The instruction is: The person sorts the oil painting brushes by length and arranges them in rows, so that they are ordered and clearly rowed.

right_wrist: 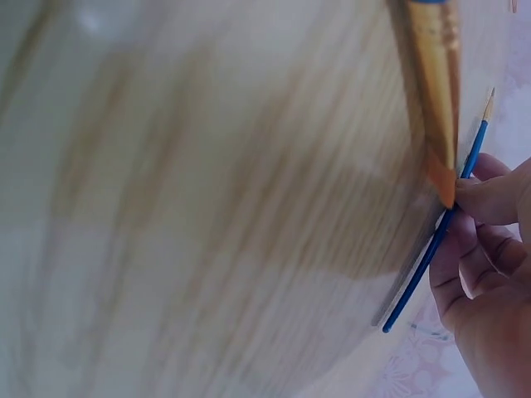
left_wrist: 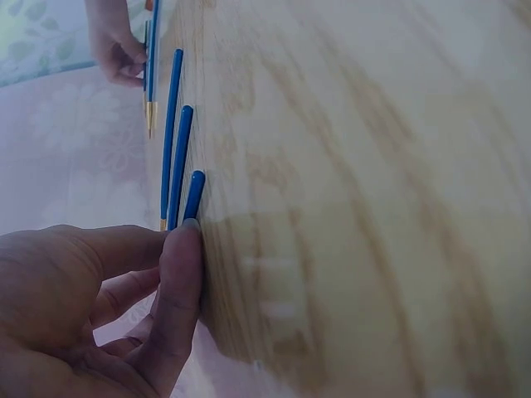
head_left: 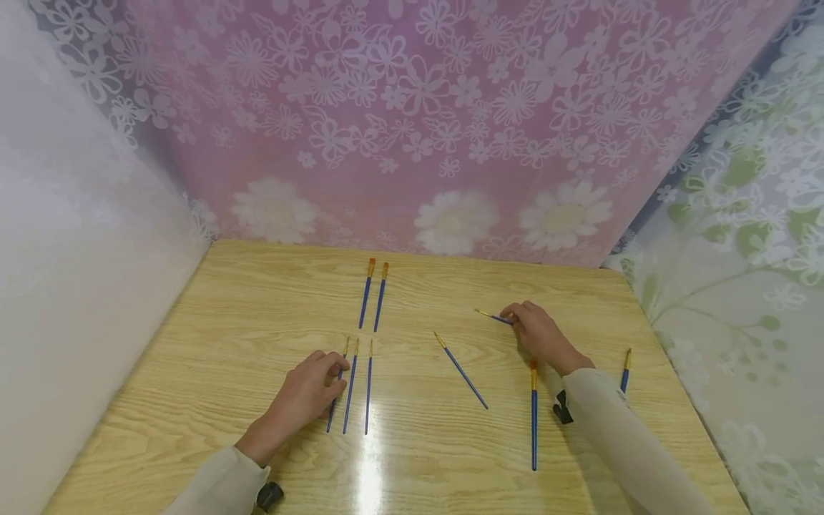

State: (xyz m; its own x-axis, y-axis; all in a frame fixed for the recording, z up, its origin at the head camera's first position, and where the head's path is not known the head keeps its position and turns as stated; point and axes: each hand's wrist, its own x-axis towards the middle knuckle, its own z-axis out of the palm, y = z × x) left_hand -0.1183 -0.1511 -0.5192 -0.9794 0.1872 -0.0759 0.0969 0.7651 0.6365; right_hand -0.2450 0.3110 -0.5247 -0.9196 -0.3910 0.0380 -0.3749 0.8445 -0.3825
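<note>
Head view: right hand [head_left: 539, 333] pinches a slim, blue-handled, gold-ferruled pointed paintbrush [head_left: 498, 318]; near that hand lies a flat orange-tipped brush [head_left: 533, 422]. Left hand [head_left: 311, 390] seems to pinch another fine brush [head_left: 331, 417], with two thin brushes [head_left: 350, 386] just to its right.

Pr. of brushes [head_left: 365, 297] on tbl [head_left: 421, 450], behind 3 others [head_left: 350, 393].

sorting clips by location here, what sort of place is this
Probably an indoor tabletop workspace, perhaps a home craft corner: a wood-grain table backed by pink flowered cloth, with several paintbrushes lying on it.
</note>
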